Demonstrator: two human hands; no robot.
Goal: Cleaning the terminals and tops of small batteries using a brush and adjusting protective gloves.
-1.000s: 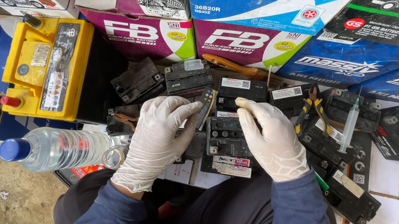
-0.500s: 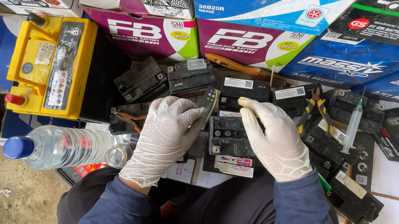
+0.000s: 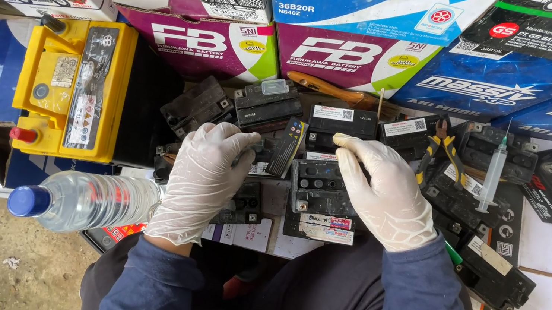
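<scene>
**Gloved hands working on a small black battery among a pile of others**

Seen from above, a person in dark blue sleeves crouches over a low heap of small black batteries. Nearest the viewer, a clear water bottle with a blue cap lies on its side just beside the left forearm.

The left hand, in a thin white glove, rests palm down with fingers curled over a dark battery at the left of the heap; whether it grips anything cannot be told. The right hand, also gloved, is loosely curved, its fingertips pressing on the top rear edge of the small battery that sits between the two hands, caps facing up. It holds no tool.

The step in hand looks like steadying and opening or checking this battery's top (a judgement only). The next move would call for a firm hold from the left hand and careful fingertip work on the cap strip.

Farther off lie a syringe and pliers on the other batteries, a large yellow battery at left, and stacked cardboard boxes behind.
</scene>
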